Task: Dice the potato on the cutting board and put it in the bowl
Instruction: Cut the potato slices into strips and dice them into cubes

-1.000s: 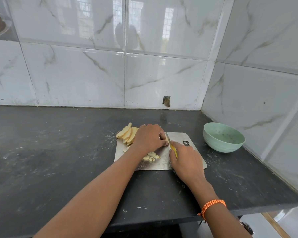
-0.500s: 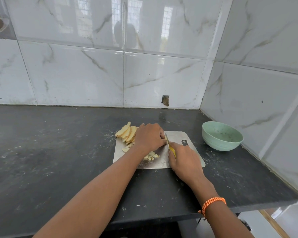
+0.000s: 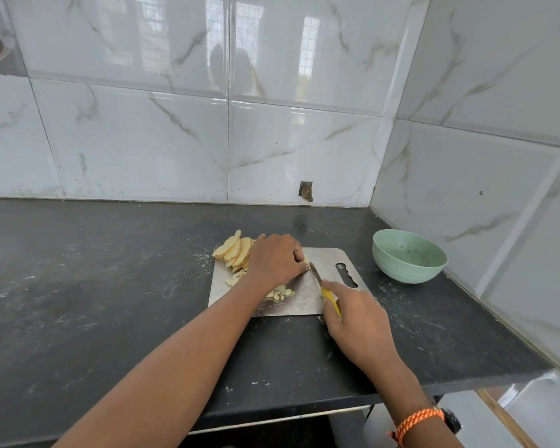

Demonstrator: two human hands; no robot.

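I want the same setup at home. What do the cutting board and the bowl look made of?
The cutting board looks like brushed stainless steel: grey, thin, with a dull sheen and a cut-out handle slot. The bowl looks like matte plastic or a fibre composite: pale green, faintly speckled, ridged outside, without glossy highlights. I cannot tell which.

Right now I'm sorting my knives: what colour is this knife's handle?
Yellow. The knife handle shows in the right hand, head view.

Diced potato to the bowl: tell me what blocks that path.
Nothing fixed does. Between the diced potato and the bowl lie only the bare cutting board, the knife and the right hand gripping it.
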